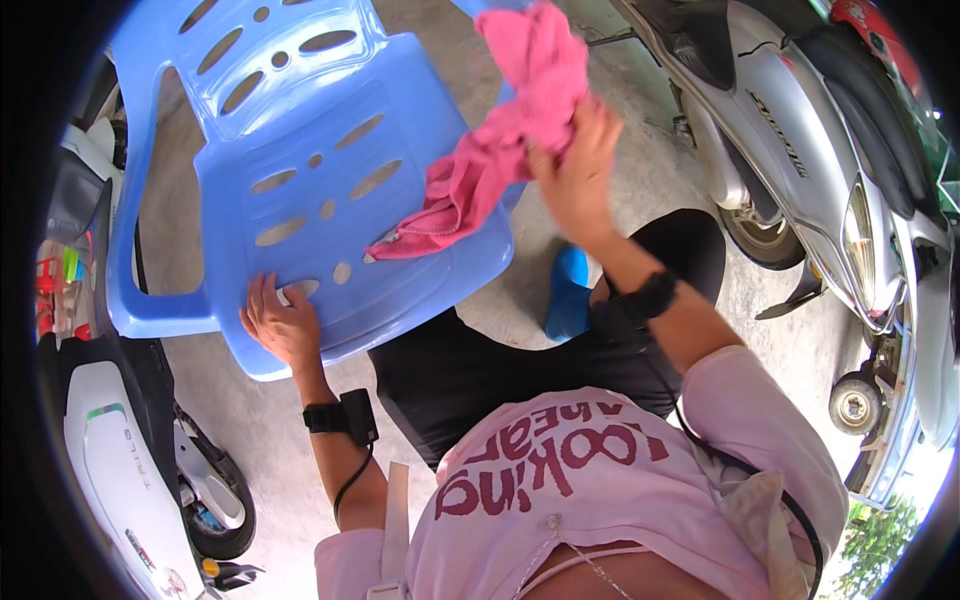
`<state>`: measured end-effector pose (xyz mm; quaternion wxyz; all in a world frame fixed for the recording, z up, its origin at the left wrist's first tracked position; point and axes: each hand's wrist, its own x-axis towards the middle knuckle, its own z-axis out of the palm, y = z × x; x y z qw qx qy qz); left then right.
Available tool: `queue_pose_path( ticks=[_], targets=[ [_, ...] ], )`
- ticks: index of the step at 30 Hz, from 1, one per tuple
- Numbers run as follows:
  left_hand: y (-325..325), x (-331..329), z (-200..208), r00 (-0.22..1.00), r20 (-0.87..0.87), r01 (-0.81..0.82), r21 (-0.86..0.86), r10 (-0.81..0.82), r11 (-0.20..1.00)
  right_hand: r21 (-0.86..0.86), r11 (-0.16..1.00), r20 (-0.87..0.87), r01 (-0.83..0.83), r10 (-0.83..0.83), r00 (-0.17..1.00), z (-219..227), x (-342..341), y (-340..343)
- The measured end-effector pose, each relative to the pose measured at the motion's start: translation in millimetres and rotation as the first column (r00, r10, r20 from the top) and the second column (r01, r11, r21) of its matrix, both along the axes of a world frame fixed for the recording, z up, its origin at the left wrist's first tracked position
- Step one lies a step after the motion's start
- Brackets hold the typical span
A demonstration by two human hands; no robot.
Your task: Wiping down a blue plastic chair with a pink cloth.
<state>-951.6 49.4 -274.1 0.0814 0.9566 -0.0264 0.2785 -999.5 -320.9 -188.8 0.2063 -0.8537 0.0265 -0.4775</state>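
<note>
A blue plastic chair [300, 150] with oval holes in its seat and back stands in front of me. My left hand [281, 325] rests on the front edge of the seat, fingers pressed on the plastic. My right hand [577, 165] is closed on a pink cloth [500, 140], which hangs down over the right side of the seat near the armrest. Both wrists wear black bands with a cable.
A silver scooter [800, 150] is parked close on the right. A white scooter [120, 440] stands at the left, near the chair's armrest. My blue shoe [568, 295] is on the concrete floor [650, 190] under the chair's right edge.
</note>
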Motion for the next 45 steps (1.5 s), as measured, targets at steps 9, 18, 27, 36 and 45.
queue_pose_path(
  ticks=[9,18,27,36,45],
  targets=[
    [3.2,-1.8,-1.4,0.999,-0.024,-0.04,0.035,0.041,0.999,0.79,0.613,-0.367,0.004,0.467,0.805,-38.5,-24.1,16.6],
    [4.1,-3.5,-0.2,0.999,-0.026,-0.038,0.041,0.039,0.998,0.056,0.985,0.056,-0.162,0.159,0.986,69.9,4.0,-15.0],
    [3.0,-3.2,-0.3,0.999,-0.005,-0.033,0.015,0.033,0.999,-0.347,0.933,-0.216,-0.091,0.015,0.976,17.9,21.7,33.1],
    [4.7,-1.5,-3.9,1.0,0.024,-0.005,0.012,0.005,1.0,0.279,0.744,-0.339,-0.607,0.667,0.663,2.3,11.3,76.3],
    [3.2,-2.5,3.2,0.999,0.022,-0.022,-0.026,0.022,0.999,-0.22,0.713,-0.733,-0.666,0.33,0.595,-23.5,-13.3,108.4]
  ],
)
